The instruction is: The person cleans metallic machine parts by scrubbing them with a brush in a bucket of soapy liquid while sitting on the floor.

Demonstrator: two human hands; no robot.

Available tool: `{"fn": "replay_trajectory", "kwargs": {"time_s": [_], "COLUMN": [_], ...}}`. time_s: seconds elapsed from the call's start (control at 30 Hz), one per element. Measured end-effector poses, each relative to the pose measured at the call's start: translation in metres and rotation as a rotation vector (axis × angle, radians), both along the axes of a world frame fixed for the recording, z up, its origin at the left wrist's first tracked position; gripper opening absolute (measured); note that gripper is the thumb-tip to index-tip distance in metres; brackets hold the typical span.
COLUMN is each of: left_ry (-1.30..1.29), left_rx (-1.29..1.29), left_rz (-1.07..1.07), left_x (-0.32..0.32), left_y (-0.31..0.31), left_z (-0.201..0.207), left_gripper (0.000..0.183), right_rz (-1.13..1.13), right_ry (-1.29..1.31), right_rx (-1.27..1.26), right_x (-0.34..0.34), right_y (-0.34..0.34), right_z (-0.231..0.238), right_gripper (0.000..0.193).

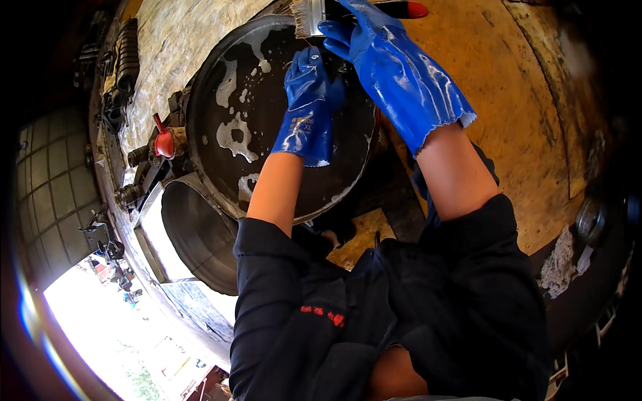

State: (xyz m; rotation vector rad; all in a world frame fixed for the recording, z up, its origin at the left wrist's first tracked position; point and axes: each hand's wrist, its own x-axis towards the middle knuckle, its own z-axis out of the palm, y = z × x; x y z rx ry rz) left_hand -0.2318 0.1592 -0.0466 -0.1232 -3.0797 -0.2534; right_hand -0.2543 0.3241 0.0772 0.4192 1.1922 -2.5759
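Dark sleeves [374, 314] fill the foreground, nearest the camera. Left of them, a red-handled lever [162, 139] sits by the black round pan [227, 80], still streaked with white foam, so scrubbing looks partly done. Resting on its wet surface is the left hand [309, 100], fingers curled, gripping nothing visible. Further right, the right hand [384, 57] clasps a paintbrush [314, 15]; its long axis runs sideways, bristles pointing left over the pan's far rim.

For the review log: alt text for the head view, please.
A right hand in a blue glove holds a paintbrush at the rim of a round black pan streaked with white foam; the gloved left hand rests on it.
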Motion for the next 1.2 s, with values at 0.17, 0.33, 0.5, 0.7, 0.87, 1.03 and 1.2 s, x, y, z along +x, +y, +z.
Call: {"fn": "replay_trajectory", "kwargs": {"time_s": [0.17, 0.33, 0.5, 0.7, 0.87, 1.03, 1.2], "left_ry": [-0.166, -0.359, -0.424, -0.581, -0.499, -0.368, -0.212], "left_rx": [-0.077, 0.048, -0.095, -0.213, -0.268, -0.370, -0.214], "left_rz": [0.130, 0.200, 0.108, -0.073, -0.112, -0.081, -0.174], "left_x": [-0.020, -0.046, -0.067, -0.091, -0.091, -0.076, -0.066], "left_y": [-0.019, -0.046, -0.021, -0.013, -0.029, -0.036, -0.023], "left_z": [0.006, 0.003, 0.033, 0.054, 0.039, 0.012, 0.018], "left_gripper": [0.099, 0.103, 0.086, 0.075, 0.069, 0.061, 0.053], "right_rz": [-0.020, -0.030, -0.071, -0.114, -0.096, -0.111, -0.001], "right_ry": [-0.041, -0.080, -0.135, -0.121, -0.189, -0.151, -0.064], "right_rx": [-0.011, -0.025, 0.002, -0.021, 0.002, -0.063, -0.305], "right_x": [-0.001, -0.004, -0.009, -0.015, -0.019, -0.016, -0.010], "right_y": [0.001, -0.005, 0.001, -0.002, -0.008, -0.018, 0.004], "right_z": [0.003, 0.007, 0.004, -0.008, -0.010, -0.017, -0.023], "right_gripper": [0.032, 0.032, 0.032, 0.041, 0.035, 0.037, 0.037]}}
